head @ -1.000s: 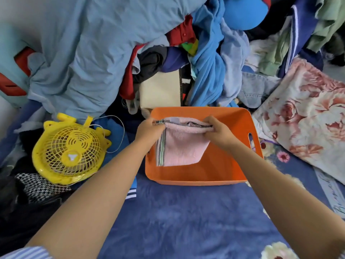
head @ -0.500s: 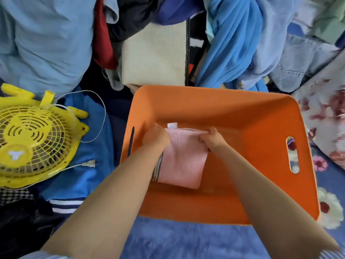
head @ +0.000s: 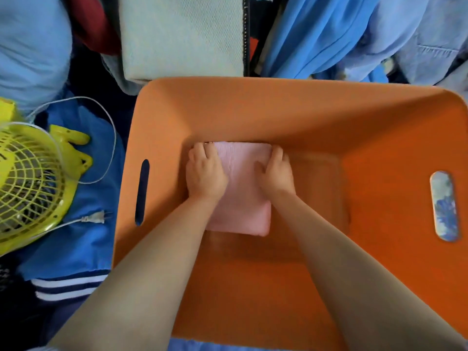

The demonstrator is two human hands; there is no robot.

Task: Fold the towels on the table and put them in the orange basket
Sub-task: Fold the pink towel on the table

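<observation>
A folded pink towel (head: 243,188) lies flat on the floor of the orange basket (head: 379,138), towards its far left part. Both my arms reach down into the basket. My left hand (head: 206,173) rests palm down on the towel's left side, with its fingertips at the far left corner. On the towel's right edge lies my right hand (head: 276,173), thumb on top of the cloth and fingers at the far right corner. Both hands press the towel down. The towel's left edge is hidden under my left hand.
A yellow table fan (head: 27,173) with a white cord and plug (head: 95,217) lies left of the basket on blue clothing (head: 76,249). A pale folded cloth (head: 182,34) and heaped blue garments (head: 316,34) crowd the basket's far side.
The hands have lowered the pink towel from above the rim down onto the basket floor. It hung from pinched top corners before and now lies flat under both hands. The view has closed in.
</observation>
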